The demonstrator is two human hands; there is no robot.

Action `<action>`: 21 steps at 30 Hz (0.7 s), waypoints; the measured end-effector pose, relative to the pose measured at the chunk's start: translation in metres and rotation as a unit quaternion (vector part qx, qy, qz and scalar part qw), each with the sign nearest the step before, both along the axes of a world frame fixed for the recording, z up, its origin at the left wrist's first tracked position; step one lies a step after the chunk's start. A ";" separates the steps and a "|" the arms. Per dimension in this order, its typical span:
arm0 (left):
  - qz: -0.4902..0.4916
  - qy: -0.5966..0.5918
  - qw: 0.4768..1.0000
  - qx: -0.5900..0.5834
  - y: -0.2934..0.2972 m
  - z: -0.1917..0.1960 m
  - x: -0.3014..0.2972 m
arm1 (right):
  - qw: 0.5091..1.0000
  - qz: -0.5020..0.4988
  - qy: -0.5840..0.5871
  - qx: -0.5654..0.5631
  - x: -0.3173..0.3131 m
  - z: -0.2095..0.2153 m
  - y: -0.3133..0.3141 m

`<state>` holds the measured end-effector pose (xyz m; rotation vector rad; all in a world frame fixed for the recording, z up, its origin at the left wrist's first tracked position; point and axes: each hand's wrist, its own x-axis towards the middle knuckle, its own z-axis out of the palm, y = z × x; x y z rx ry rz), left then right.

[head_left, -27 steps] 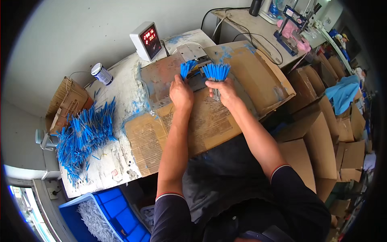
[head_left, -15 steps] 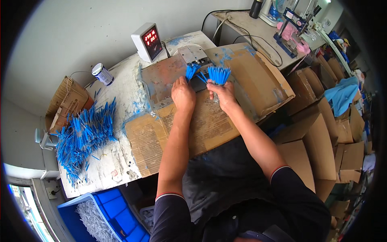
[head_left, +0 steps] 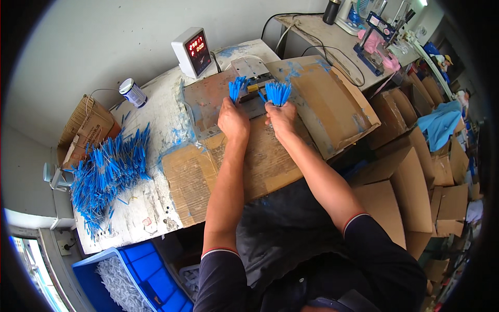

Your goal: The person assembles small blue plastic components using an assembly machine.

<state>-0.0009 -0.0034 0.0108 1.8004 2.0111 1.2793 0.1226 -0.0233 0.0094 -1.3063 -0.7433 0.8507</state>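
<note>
My left hand [head_left: 234, 120] is closed round a small bundle of thin blue-tipped sticks [head_left: 237, 88], their blue ends pointing up and away from me. Beside it, my right hand [head_left: 281, 117] grips a thicker bundle of the same kind of sticks [head_left: 278, 92], fanned out at the top. One blue stick slants out from the left side of the right-hand bundle. Just beyond both hands is a small metal machine [head_left: 251, 67] on a metal plate [head_left: 209, 98], with a yellowish part showing between the bundles. The lower ends of the sticks are mostly hidden by my fingers.
A big heap of blue sticks [head_left: 110, 174] lies on the white table [head_left: 150, 208] at left, near a cardboard box [head_left: 94, 125] and a can [head_left: 133, 93]. A digital counter [head_left: 193, 52] stands behind. Below is a blue bin [head_left: 156, 275]; cartons [head_left: 400, 192] stand at right.
My left hand with its bundle has drawn left, away from the machine, uncovering the yellowish part. My right hand has shifted slightly left and away from me. The counter's display has changed.
</note>
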 end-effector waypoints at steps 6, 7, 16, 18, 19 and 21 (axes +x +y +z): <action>-0.011 -0.011 1.000 0.002 0.000 0.000 0.000 | 0.999 -0.032 -0.022 0.000 -0.005 -0.005 0.008; -0.005 -0.015 1.000 0.020 0.000 -0.001 0.000 | 0.999 -0.037 -0.020 0.003 -0.008 -0.004 0.008; -0.015 0.025 0.996 0.084 0.006 -0.009 0.000 | 0.998 -0.012 0.064 0.010 -0.004 0.000 0.003; -0.037 0.020 0.998 0.039 0.002 -0.005 0.002 | 0.995 -0.005 0.098 0.007 0.001 0.000 0.001; -0.050 0.022 0.998 0.021 0.001 -0.003 0.003 | 0.995 0.014 0.099 0.013 0.003 -0.001 -0.001; -0.062 0.025 0.998 0.003 0.000 -0.002 0.002 | 0.994 0.033 0.101 0.018 0.008 0.001 -0.004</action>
